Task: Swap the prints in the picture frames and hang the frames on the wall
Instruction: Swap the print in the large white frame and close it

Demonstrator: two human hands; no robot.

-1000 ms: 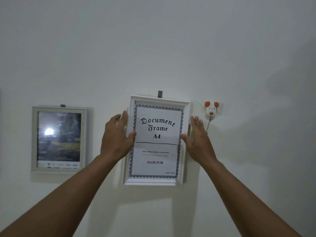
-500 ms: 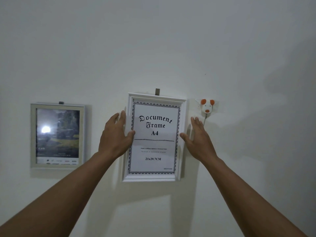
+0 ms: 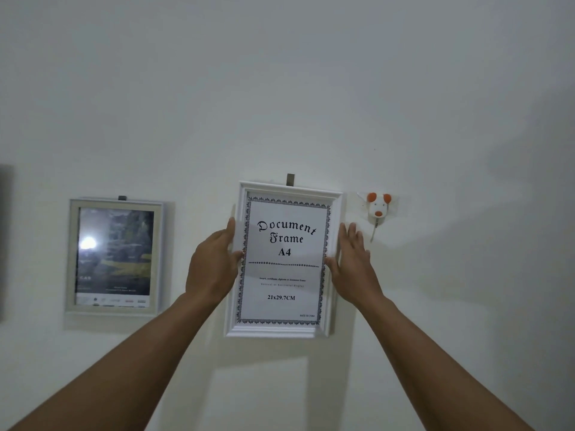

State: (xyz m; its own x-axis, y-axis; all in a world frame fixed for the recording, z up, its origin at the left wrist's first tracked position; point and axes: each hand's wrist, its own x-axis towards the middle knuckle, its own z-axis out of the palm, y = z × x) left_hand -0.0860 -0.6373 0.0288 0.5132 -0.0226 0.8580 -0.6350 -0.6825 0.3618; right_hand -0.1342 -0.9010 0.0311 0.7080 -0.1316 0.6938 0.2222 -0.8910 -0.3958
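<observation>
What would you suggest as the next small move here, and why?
Probably nudge the white frame level: its top edge seems to slope down toward the right under the grey hanger. The left hand grips its left edge and the right hand lies flat at its right edge, so both can adjust it.

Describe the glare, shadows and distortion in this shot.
Head view: dim; a bright glare spot on the glass of the grey frame hides part of its print; the white frame casts a soft shadow on the wall below; its sides lean, probably wide-angle distortion; its lettering is sharp.
</observation>
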